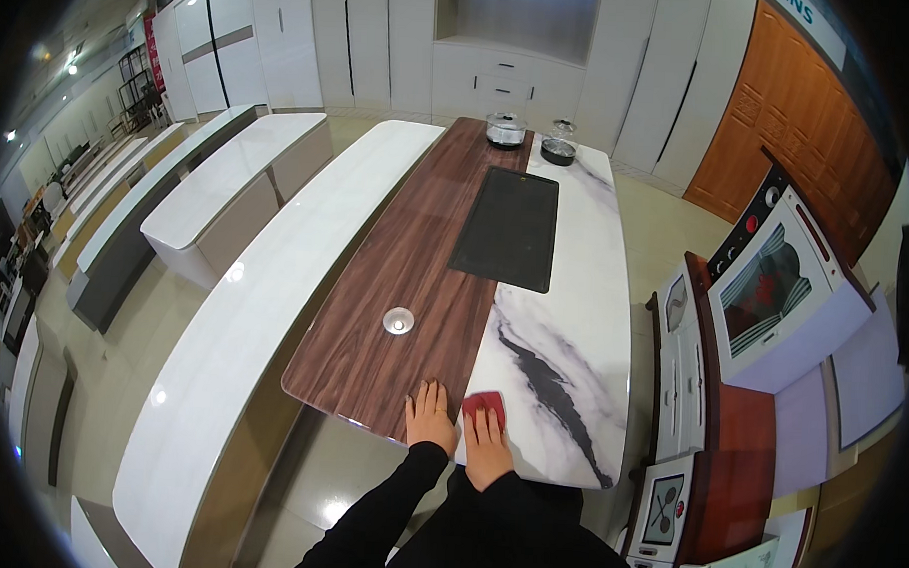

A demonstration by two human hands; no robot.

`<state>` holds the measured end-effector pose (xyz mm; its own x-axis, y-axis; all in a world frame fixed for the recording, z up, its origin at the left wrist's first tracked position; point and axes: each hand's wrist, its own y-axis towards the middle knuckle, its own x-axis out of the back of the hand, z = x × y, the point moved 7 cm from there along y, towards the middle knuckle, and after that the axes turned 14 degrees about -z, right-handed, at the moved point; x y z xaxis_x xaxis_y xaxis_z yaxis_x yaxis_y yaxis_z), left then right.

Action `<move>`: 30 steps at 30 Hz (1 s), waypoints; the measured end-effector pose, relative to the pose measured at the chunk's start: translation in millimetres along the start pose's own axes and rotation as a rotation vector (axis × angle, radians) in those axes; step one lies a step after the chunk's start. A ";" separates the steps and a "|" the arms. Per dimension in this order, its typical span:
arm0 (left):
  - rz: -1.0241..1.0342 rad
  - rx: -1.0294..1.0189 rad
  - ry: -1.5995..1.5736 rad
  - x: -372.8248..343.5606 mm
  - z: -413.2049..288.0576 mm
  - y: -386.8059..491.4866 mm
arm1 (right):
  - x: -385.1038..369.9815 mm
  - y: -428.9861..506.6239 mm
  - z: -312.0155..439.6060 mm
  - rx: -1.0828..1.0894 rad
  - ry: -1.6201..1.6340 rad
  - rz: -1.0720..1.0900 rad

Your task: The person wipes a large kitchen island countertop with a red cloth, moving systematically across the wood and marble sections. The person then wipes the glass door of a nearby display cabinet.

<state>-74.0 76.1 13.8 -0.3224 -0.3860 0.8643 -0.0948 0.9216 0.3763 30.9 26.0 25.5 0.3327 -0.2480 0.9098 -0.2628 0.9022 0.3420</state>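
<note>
A table (379,281) with a wood-grain half and a white marble-patterned half stands before me. My left hand (430,418) lies flat on the wood-grain part near the front edge, fingers apart, holding nothing. Just to its right, on the marble-patterned part, my right hand (486,446) presses down on a folded red cloth (485,407), which shows around the fingertips. A round metal fitting (398,321) is set in the wood-grain surface beyond my left hand. Farther back lies a black rectangular panel (507,229) across both halves.
Two glass-lidded pots, one clear (506,131) and one dark-based (558,151), stand at the table's far end. A long white table (275,263) runs close along the left. Small cabinets (677,367) stand to the right, near a wooden door (798,116).
</note>
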 end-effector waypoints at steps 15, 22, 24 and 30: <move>0.041 -0.013 0.043 -0.2 -1.7 -0.2 | -56.0 146.8 -59.7 -0.129 -0.033 0.002; 0.055 0.010 0.081 5.2 -3.3 0.9 | -70.4 193.9 -81.5 -0.213 -0.046 0.001; 0.056 0.008 0.071 3.3 -5.3 1.5 | -67.5 208.6 -94.8 -0.221 -0.052 -0.017; 0.050 0.005 0.067 5.5 -3.5 0.7 | -66.3 231.5 -117.7 -0.270 -0.047 0.040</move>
<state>-72.5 74.5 19.9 -0.2630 -0.3416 0.9023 -0.0853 0.9398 0.3309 54.6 292.9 16.7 0.2829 -0.2206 0.9334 -0.0219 0.9715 0.2362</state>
